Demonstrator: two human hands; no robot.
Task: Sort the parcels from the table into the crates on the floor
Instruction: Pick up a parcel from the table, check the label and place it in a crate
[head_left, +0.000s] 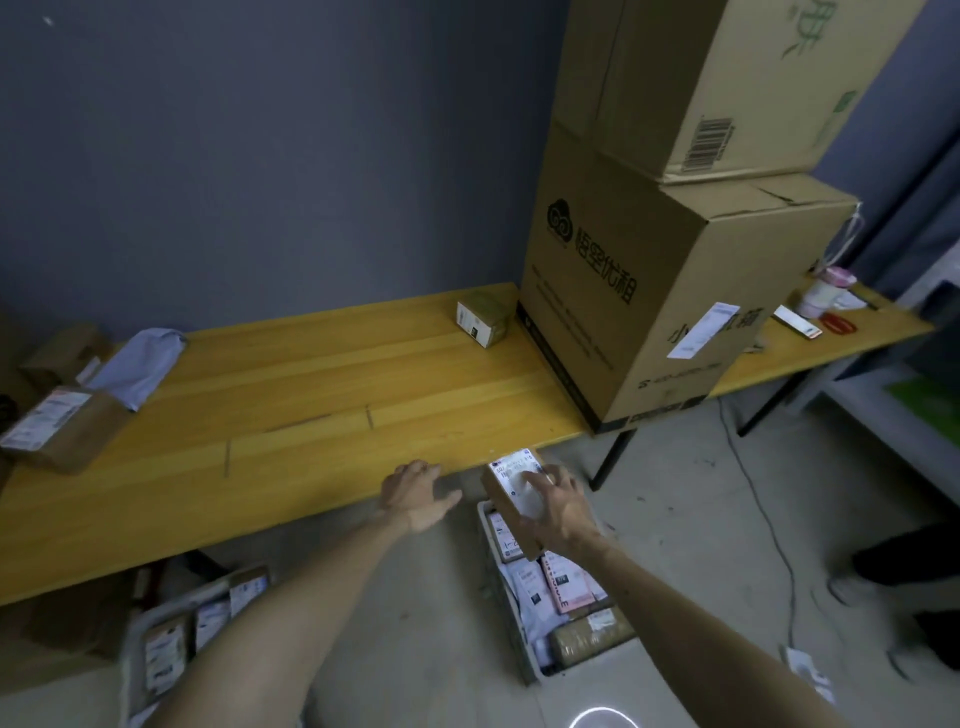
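My right hand grips a small brown parcel with a white label, held just off the table's front edge above the right crate. That grey crate on the floor holds several parcels. My left hand hangs empty with fingers apart at the yellow table's front edge. A left crate, also with several parcels, stands on the floor under the table's edge. On the table lie a small box, a grey bag parcel and a brown labelled parcel.
Two big stacked cardboard boxes fill the table's right part. Beyond them sit a pink cup and red scissors. A cable runs over the floor at right, near another person's shoes. Cardboard boxes stand at far left.
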